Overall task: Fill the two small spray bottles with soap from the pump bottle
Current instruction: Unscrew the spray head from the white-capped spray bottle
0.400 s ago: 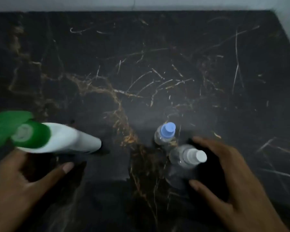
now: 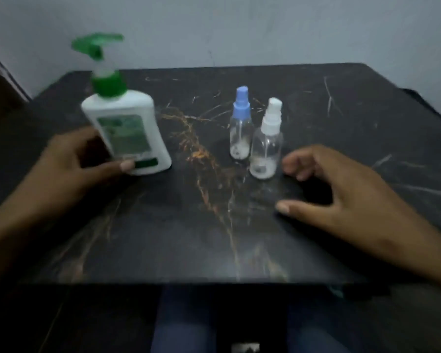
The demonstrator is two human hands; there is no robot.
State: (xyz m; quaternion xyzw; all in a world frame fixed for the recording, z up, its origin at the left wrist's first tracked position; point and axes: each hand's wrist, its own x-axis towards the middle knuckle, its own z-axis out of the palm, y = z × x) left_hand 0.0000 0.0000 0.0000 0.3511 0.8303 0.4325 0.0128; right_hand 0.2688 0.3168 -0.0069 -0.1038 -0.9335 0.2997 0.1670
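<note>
Head view: left hand (image 2: pixel 69 161) grasps pump bottle (image 2: pixel 127 131); right hand (image 2: pixel 341 197) released beside spray bottles (image 2: pixel 265 146).

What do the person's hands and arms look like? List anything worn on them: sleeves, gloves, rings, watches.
Both the left hand and the right hand are bare, with no gloves. No ring, watch or band shows on either hand or wrist. The forearms are uncovered as far as the frame shows, so no sleeves are visible. The fingernails look short and plain. The picture is dim and blurred, so fine marks cannot be ruled out.
</note>
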